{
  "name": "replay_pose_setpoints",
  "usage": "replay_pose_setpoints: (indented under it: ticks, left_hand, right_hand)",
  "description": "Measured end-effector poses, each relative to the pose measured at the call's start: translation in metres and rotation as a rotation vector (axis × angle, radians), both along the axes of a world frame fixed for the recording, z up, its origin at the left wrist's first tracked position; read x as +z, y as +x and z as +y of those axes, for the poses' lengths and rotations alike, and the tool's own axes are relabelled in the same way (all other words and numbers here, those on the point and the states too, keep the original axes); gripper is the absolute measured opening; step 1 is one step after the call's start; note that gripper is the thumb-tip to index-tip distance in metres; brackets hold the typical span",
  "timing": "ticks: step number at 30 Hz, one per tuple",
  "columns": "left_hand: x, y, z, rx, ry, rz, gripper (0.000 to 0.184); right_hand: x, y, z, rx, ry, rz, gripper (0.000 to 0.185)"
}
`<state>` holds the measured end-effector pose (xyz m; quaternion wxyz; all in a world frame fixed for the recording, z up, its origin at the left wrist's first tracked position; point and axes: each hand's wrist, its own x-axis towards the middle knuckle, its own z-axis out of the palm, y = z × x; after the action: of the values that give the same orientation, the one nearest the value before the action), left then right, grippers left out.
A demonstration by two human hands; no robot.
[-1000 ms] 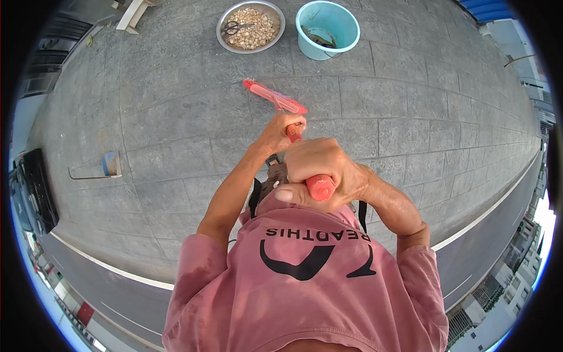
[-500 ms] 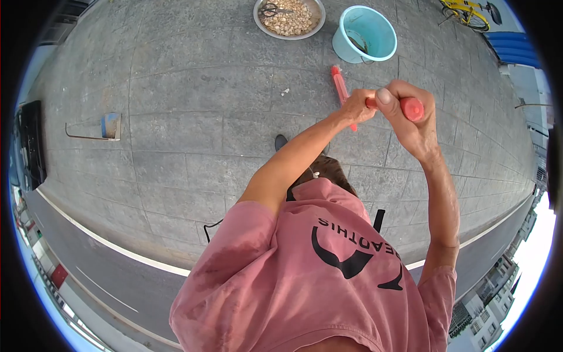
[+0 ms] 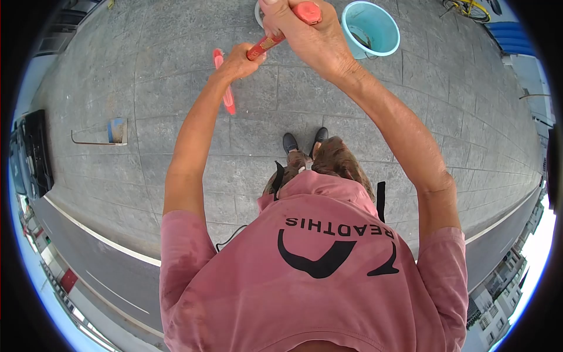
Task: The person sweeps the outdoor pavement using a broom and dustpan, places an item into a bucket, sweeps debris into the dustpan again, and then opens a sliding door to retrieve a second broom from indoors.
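A red handle (image 3: 268,46) runs between my two hands, with the pink broom head (image 3: 227,94) low over the paved ground at its far end. My left hand (image 3: 240,62) is closed around the lower part of the handle. Nearer the camera, my right hand (image 3: 311,38) wraps round the top end, whose rounded red tip sticks out past the fingers. The middle of the broom head is partly hidden behind my left hand and forearm.
A light blue bucket (image 3: 381,29) with something dark inside stands right of my right hand. The rim of a metal basin (image 3: 258,14) shows behind that hand. A dustpan (image 3: 117,131) lies at left. A yellow bicycle (image 3: 472,10) is at upper right, a dark car (image 3: 36,154) at far left.
Both hands have swung left and forward with the broom, and its head has moved left across the ground. My right hand now covers most of the basin.
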<state>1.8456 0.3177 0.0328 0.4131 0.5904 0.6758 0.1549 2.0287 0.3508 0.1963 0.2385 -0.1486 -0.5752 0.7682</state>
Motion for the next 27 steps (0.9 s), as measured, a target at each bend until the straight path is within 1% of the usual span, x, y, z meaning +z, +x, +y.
replay_pose_setpoints:
  ticks: [1, 2, 3, 4, 5, 6, 7, 9, 10, 12, 14, 17, 19, 21, 23, 25, 27]
  left_hand:
    - [-0.006, 0.003, 0.004, -0.043, 0.071, 0.022, 0.019]
    - [-0.015, 0.007, 0.009, -0.081, 0.146, 0.046, 0.019]
    - [-0.02, 0.011, 0.015, -0.116, 0.218, 0.072, 0.02]
    - [-0.009, 0.023, 0.019, -0.136, 0.281, 0.05, 0.019]
    - [0.01, 0.04, 0.022, -0.15, 0.344, 0.031, 0.019]
    - [0.024, 0.055, 0.024, -0.133, 0.388, -0.07, 0.02]
    - [0.037, 0.069, 0.028, -0.117, 0.439, -0.166, 0.02]
    - [0.058, 0.098, 0.039, -0.073, 0.471, -0.249, 0.021]
    - [0.065, 0.113, 0.044, -0.054, 0.458, -0.319, 0.019]
    - [0.07, 0.142, 0.052, -0.01, 0.464, -0.425, 0.017]
    - [0.055, 0.166, 0.06, 0.05, 0.508, -0.523, 0.014]
    - [0.008, 0.187, 0.063, 0.103, 0.476, -0.658, 0.008]
    - [-0.041, 0.19, 0.066, 0.106, 0.56, -0.738, 0.01]
    - [-0.069, 0.175, 0.067, 0.079, 0.537, -0.776, 0.013]
    - [-0.075, 0.141, 0.061, 0.028, 0.44, -0.779, 0.017]
    - [-0.061, 0.099, 0.06, -0.017, 0.424, -0.787, 0.02]
    - [-0.055, 0.054, 0.058, -0.046, 0.441, -0.721, 0.02]
  right_hand:
    - [-0.024, 0.002, -0.016, -0.3, 0.082, -0.055, 0.032]
    - [-0.036, 0.003, -0.024, -0.594, 0.168, -0.107, 0.032]
    - [-0.028, 0.012, -0.021, -0.625, 0.094, -0.072, 0.032]
    - [-0.018, 0.028, -0.016, -0.658, 0.012, -0.038, 0.033]
    - [-0.01, 0.042, -0.004, -0.603, 0.051, 0.095, 0.034]
    - [-0.005, 0.058, 0.01, -0.546, 0.088, 0.231, 0.035]
    - [-0.006, 0.081, 0.035, -0.487, 0.007, 0.326, 0.036]
    - [0.018, 0.089, 0.056, -0.463, 0.105, 0.313, 0.038]
    - [0.054, 0.082, 0.048, -0.497, 0.287, 0.205, 0.039]
    - [0.078, 0.076, 0.042, -0.522, 0.457, 0.076, 0.039]
    - [0.082, 0.068, 0.049, -0.497, 0.448, 0.05, 0.037]
    - [0.057, 0.053, 0.044, -0.57, 0.381, -0.353, 0.044]
    - [0.027, 0.036, 0.038, -0.535, 0.527, -0.546, 0.042]
    - [0.009, 0.012, 0.032, -0.474, 0.565, -0.546, 0.042]
    - [0.002, -0.009, 0.031, -0.447, 0.544, -0.497, 0.041]
    - [0.002, -0.032, 0.034, -0.427, 0.539, -0.443, 0.039]
    - [0.005, -0.061, 0.038, -0.405, 0.536, -0.388, 0.036]
